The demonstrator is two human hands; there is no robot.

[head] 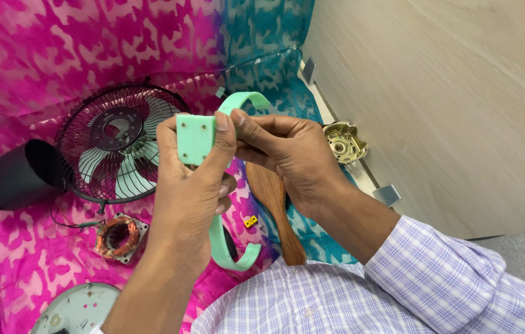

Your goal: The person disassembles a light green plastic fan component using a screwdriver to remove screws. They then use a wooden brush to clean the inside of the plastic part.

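Both of my hands hold a mint-green plastic bracket, a flat block with small screw holes and a curved band running from its top down to a hook near my lap. My left hand grips the block from the front with thumb and fingers. My right hand pinches the band's upper curve from the right. The bracket is held in the air above a pink and teal cloth.
On the cloth lie a black wire fan guard with pale blades, a black cylindrical housing, a copper-wound stator, a grey round plate, a wooden handle, a small yellow piece and a brass-coloured metal casting by a wooden wall.
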